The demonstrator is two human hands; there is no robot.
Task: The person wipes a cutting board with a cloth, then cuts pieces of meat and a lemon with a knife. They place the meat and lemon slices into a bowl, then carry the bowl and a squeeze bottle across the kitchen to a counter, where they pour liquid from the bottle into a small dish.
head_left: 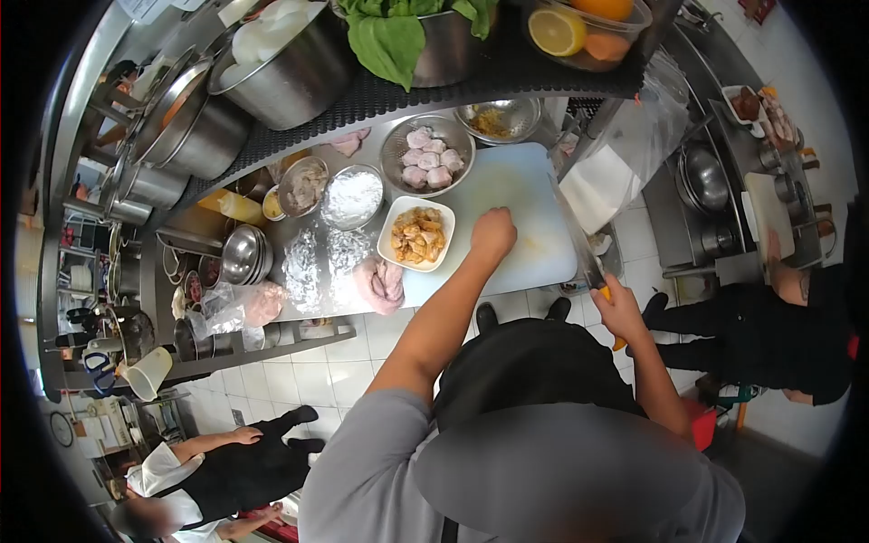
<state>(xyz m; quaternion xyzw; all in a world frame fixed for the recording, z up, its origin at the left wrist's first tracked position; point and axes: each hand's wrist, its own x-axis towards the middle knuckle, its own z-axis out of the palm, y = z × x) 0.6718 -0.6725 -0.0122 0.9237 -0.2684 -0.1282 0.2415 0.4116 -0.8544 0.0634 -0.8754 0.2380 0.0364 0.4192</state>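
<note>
My left hand (494, 233) rests with curled fingers on the pale blue cutting board (543, 208); anything inside it is hidden. My right hand (619, 309) is closed round the orange handle of a long knife (587, 258), whose blade points away from me along the board's right edge. Just left of my left hand, a white square dish (387, 237) holds pieces of yellowish marinated meat (418, 237). Behind that dish stands a perforated metal bowl (387, 156) with several pale raw meat pieces (425, 163).
White powder fills a bowl (353, 197); foil (303, 271) and raw meat (378, 285) lie nearby. A shelf (362, 113) with pots overhangs the back. One co-worker (244, 462) is at lower left, another (751, 326) at right.
</note>
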